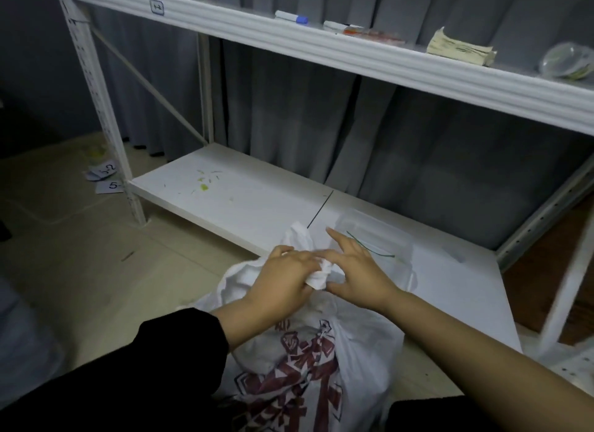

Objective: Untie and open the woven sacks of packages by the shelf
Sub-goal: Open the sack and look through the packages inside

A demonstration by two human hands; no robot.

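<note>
A white woven sack (308,361) with dark red printed characters stands on the floor in front of the low shelf. Its neck (316,275) is bunched and twisted at the top. My left hand (283,280) grips that bunched neck from the left, fingers curled round the cloth. My right hand (356,271) sits on the neck's right side, thumb and lower fingers pinching the twisted cloth while the index finger sticks out straight. A loose flap of sack cloth (297,235) rises behind my hands.
A clear plastic box (379,235) holding a green wire tie (369,248) stands on the white bottom shelf board (231,197) just behind my hands. The upper shelf (321,50) carries a marker (292,17), papers and a clear lid. Numbered paper labels (107,177) lie on the floor at left.
</note>
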